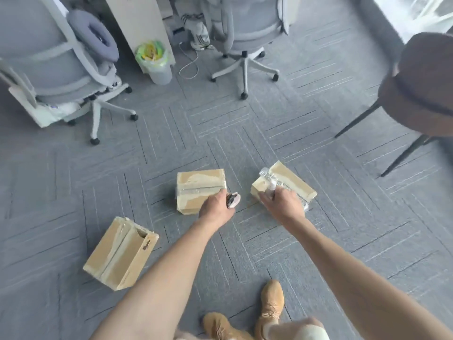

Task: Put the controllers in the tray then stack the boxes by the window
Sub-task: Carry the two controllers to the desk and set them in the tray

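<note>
Three boxes lie apart on the floor [245, 148], unstacked: near [121, 252], middle [198, 188], far [285, 184]. Left hand [215, 211] grasps a small controller [232, 200]; right hand [284, 204] grips something clear, unidentifiable. No tray visible; stacking remains.

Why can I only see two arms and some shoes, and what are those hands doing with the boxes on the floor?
The camera sits on a person's head and looks down, so you see only their arms and tan shoes. Three cardboard boxes lie on the grey carpet: the near-left box, the middle box and the right box. The left hand reaches the middle box and holds a small pink and black thing. The right hand holds a small clear bottle over the right box.
</note>
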Demonstrator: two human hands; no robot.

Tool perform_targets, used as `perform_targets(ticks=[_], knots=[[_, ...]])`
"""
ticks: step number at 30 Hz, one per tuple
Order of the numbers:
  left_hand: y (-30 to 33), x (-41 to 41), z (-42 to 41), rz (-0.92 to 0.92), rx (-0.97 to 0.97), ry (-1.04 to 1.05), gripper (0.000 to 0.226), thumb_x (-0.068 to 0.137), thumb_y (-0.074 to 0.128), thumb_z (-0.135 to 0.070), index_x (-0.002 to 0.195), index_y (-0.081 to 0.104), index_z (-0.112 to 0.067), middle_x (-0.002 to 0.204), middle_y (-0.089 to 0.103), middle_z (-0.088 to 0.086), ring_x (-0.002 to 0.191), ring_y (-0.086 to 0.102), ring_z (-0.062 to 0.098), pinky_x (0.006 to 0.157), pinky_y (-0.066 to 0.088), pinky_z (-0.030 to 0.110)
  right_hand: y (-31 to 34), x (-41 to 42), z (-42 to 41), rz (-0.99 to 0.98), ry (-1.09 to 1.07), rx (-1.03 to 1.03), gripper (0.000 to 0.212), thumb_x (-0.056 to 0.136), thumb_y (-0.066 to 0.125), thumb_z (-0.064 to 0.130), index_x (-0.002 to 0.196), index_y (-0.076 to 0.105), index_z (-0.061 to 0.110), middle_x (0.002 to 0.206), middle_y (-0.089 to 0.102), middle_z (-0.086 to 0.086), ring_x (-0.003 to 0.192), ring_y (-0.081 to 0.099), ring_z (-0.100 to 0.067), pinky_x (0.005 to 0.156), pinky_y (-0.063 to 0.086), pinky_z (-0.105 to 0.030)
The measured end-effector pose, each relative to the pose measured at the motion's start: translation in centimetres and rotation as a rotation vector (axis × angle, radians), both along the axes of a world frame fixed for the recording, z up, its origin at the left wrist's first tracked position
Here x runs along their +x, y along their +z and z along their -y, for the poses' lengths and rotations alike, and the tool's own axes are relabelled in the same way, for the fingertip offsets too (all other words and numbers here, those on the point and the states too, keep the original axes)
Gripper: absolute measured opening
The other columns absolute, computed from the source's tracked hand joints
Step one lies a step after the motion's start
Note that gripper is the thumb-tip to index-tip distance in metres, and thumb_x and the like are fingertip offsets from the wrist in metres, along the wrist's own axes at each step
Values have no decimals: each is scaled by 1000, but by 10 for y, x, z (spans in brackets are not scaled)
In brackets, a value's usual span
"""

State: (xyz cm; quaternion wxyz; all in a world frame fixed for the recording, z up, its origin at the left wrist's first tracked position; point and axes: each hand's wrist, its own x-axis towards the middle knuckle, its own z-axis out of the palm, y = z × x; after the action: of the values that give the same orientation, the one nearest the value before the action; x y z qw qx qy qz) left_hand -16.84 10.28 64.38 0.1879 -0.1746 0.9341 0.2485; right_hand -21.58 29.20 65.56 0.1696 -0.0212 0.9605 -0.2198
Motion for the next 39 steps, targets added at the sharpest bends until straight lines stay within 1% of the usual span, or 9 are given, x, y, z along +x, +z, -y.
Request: perform_targets(ticks=[2, 5, 10, 14, 20, 24, 29, 33, 39], knots=[[53, -13, -22, -36, 13, -72, 31, 81, 67, -25, 107, 53, -16, 101, 67, 10, 93, 63, 32, 70, 47, 33, 54, 2, -24, -51, -79, -17, 48, 93, 49, 50, 62, 50, 13, 62, 54, -4, 71, 61, -33, 63, 50, -37], [118, -26, -54, -115, -1, -206, 29, 83, 66, -26, 107, 55, -13, 101, 66, 10, 94, 63, 31, 68, 42, 31, 123, 13, -59, -112, -170, -17, 45, 92, 48, 53, 75, 54, 12, 69, 60, -4, 70, 61, -29, 65, 52, -37], [195, -18, -108, -251, 31, -408, 36, 84, 65, -40, 104, 58, -12, 99, 61, 11, 91, 62, 30, 76, 49, 36, 213, 63, -117, -199, -332, -3, 40, 89, 53, 56, 68, 45, 22, 74, 63, -3, 74, 62, -26, 61, 47, -33], [230, 11, -151, -311, 37, -601, 27, 82, 64, -36, 97, 59, -15, 95, 64, 9, 90, 64, 30, 67, 43, 29, 257, 131, -156, -246, -490, 26, 43, 86, 57, 58, 68, 51, 20, 75, 62, -1, 80, 63, -27, 65, 46, -34], [264, 90, -241, -307, 98, -872, 32, 82, 65, -40, 95, 59, -12, 86, 58, 6, 86, 62, 28, 63, 35, 27, 292, 277, -216, -265, -728, 66, 48, 88, 56, 55, 57, 44, 22, 57, 44, 8, 70, 52, -22, 61, 35, -30], [280, 171, -318, -303, 186, -1075, 41, 85, 57, -52, 89, 60, -11, 79, 58, 4, 76, 55, 26, 62, 35, 29, 304, 393, -257, -247, -959, 88, 50, 87, 56, 57, 54, 42, 23, 66, 51, 5, 74, 55, -23, 64, 37, -30], [303, 296, -415, -226, 268, -1412, 24, 77, 64, -39, 83, 57, -17, 82, 63, 4, 79, 59, 23, 66, 45, 32, 326, 550, -296, -280, -1251, 53, 39, 88, 60, 54, 75, 65, 18, 79, 68, 1, 83, 62, -22, 73, 46, -34], [320, 414, -487, -202, 318, -1654, 21, 74, 71, -31, 82, 54, -21, 86, 64, 3, 84, 63, 24, 69, 48, 33, 337, 679, -318, -302, -1476, 90, 39, 87, 61, 54, 76, 65, 17, 67, 59, 8, 77, 60, -19, 74, 51, -38], [336, 615, -569, -174, 435, -1921, 24, 77, 73, -26, 77, 50, -24, 81, 60, -1, 73, 56, 17, 61, 41, 28, 347, 878, -335, -300, -1761, 162, 39, 88, 60, 55, 78, 64, 18, 74, 59, 6, 77, 56, -18, 66, 41, -30]])
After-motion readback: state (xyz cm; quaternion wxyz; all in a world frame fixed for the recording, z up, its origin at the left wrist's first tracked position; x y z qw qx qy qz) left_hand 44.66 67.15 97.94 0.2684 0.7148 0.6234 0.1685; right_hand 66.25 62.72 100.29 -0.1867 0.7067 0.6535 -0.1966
